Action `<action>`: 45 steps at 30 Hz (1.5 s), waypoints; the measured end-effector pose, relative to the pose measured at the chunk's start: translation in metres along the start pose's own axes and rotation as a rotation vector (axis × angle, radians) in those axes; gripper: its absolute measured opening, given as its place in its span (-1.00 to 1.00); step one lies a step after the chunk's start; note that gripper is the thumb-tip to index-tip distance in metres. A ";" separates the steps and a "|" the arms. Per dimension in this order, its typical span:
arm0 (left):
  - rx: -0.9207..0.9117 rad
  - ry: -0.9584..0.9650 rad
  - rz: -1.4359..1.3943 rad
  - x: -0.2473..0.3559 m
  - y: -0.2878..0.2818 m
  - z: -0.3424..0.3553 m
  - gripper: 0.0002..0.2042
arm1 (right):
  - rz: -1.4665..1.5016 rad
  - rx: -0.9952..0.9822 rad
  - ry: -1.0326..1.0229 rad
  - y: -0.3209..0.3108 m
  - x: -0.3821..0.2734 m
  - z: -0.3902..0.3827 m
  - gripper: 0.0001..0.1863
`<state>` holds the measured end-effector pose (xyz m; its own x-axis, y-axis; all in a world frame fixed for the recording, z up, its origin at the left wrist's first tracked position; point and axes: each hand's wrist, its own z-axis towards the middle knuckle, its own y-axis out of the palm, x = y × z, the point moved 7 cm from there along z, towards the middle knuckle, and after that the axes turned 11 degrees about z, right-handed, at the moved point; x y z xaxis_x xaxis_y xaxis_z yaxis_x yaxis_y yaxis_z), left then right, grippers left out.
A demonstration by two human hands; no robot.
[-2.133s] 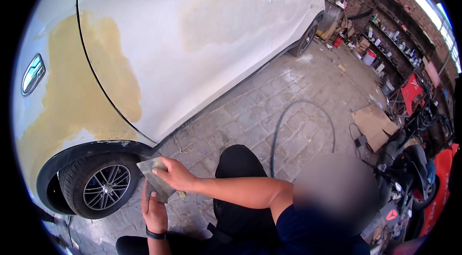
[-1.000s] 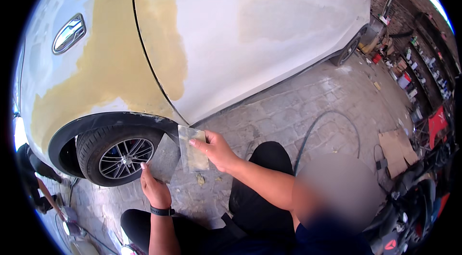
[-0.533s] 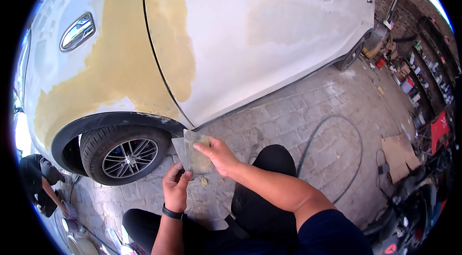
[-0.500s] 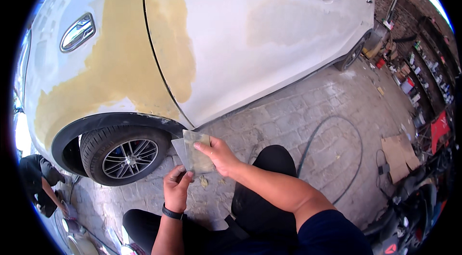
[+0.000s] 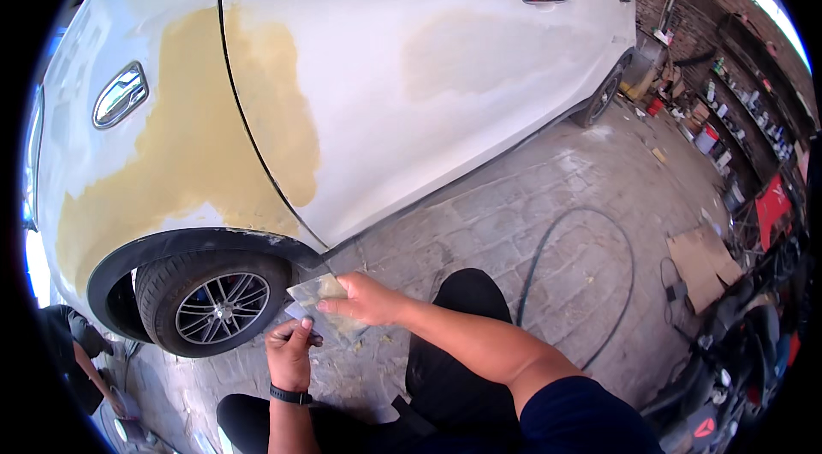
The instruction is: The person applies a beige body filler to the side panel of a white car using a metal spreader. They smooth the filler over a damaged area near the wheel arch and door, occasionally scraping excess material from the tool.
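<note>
In my right hand [image 5: 364, 300] is a thin flat putty spreader [image 5: 315, 289], smeared with yellowish filler and gripped between thumb and fingers. Below it my left hand [image 5: 289, 351], wearing a black wristband, pinches a greyish flat spreader [image 5: 298, 312]. The two spreaders overlap, so whether they touch is hard to tell. Beyond my hands stands a white car [image 5: 360, 137]. A broad patch of tan filler [image 5: 184, 137] covers part of its front fender and front door. The front wheel [image 5: 210, 304] is just left of the spreaders.
A black hose [image 5: 632, 283] curls over the paved floor [image 5: 479, 214] to my right. Flattened cardboard [image 5: 698, 261] lies farther right, near shelves of bottles and cans [image 5: 753, 116]. At lower left another person [image 5: 81, 351] reaches down beside the car.
The view has shifted, so the car sits lower and farther left. The spreader in my right hand has turned from upright to slanted, and my right hand now covers more of it.
</note>
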<state>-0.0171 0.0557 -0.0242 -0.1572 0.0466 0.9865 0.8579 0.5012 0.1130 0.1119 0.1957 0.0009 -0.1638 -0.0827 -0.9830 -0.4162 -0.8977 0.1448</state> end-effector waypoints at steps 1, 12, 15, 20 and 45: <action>0.043 0.014 -0.064 0.004 -0.009 0.003 -0.82 | -0.028 -0.033 0.007 0.003 0.004 0.001 -0.66; 0.197 0.299 0.084 0.025 -0.027 0.012 -0.34 | -0.101 0.328 0.177 -0.004 0.062 0.002 -0.66; 0.080 0.597 0.609 0.037 0.031 -0.014 -0.30 | -0.092 0.262 0.162 0.011 0.078 0.005 -0.69; -0.094 0.739 0.965 0.022 0.082 -0.031 -0.38 | 0.031 0.150 -0.001 0.036 0.101 -0.022 -0.63; 0.131 -0.098 -0.298 -0.053 0.000 0.031 -0.75 | 0.422 0.405 0.088 -0.004 0.051 -0.003 -0.71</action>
<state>-0.0244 0.0800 -0.0806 -0.4434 -0.0392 0.8955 0.6980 0.6117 0.3724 0.1085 0.1940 -0.0500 -0.3217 -0.4482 -0.8340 -0.6427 -0.5435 0.5400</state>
